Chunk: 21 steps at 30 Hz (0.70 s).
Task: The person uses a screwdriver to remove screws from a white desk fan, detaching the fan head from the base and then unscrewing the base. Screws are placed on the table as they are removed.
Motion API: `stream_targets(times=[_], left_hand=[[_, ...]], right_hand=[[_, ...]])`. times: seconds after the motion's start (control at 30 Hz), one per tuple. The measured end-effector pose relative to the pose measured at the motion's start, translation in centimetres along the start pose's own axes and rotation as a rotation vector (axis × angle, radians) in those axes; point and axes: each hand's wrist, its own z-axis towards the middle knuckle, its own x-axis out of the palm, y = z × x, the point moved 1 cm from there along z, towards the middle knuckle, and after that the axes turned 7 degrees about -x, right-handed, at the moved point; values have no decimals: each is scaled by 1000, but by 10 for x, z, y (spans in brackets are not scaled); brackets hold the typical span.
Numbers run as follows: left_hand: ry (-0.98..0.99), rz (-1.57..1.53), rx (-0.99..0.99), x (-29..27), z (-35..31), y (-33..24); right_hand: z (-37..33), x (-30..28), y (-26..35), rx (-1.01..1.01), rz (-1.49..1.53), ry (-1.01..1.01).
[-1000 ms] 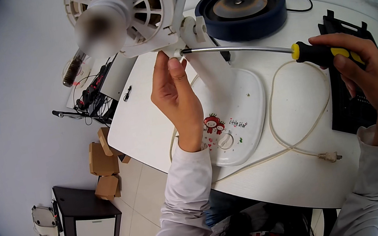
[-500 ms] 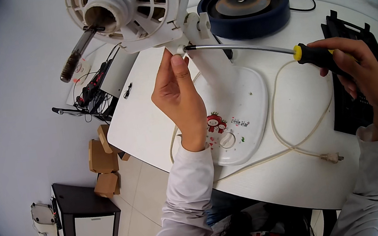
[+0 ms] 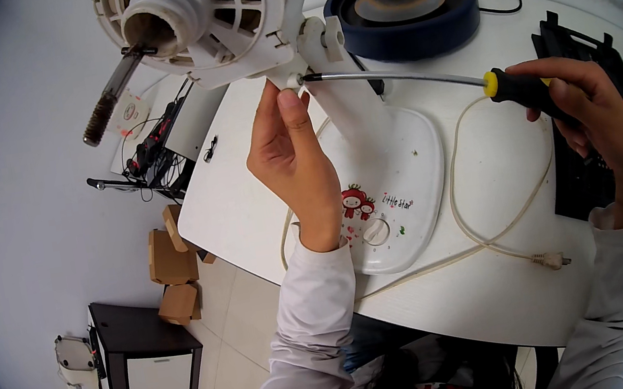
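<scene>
A white electric fan (image 3: 352,119) without blades or guard stands on its base, its motor housing (image 3: 249,9) at the top and a bare threaded shaft (image 3: 102,109) pointing down to the left. My left hand (image 3: 294,160) is closed, thumb and fingers pinching a small white knob (image 3: 293,81) under the motor housing. My right hand (image 3: 586,102) grips the black and yellow handle of a screwdriver (image 3: 407,79). The screwdriver lies nearly level, its tip at the knob; whether it sits in a screw head is too small to tell.
A round dark blue appliance (image 3: 401,13) stands at the back of the white table (image 3: 223,200). A black tool case (image 3: 582,176) lies on the right. The fan's cord and plug (image 3: 550,261) loop between. Cardboard boxes (image 3: 171,257) and a dark cabinet (image 3: 141,327) stand left on the floor.
The motor housing and shaft have shifted slightly left and down in view. Both hands keep their grip, and the screwdriver tip stays at the knob.
</scene>
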Motion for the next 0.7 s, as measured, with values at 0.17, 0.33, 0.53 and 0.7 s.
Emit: stream_targets(times=[0.17, 0.33, 0.53, 0.7], left_hand=[[21, 3, 11, -1, 1, 0], [14, 1, -2, 1, 1, -2], [23, -5, 0, 1, 1, -1], [24, -12, -1, 1, 1, -2]], right_hand=[[0, -2, 0, 29, -25, 3], [1, -1, -1, -1, 0, -7], [0, -2, 1, 12, 26, -27], [1, -2, -2, 10, 30, -2]])
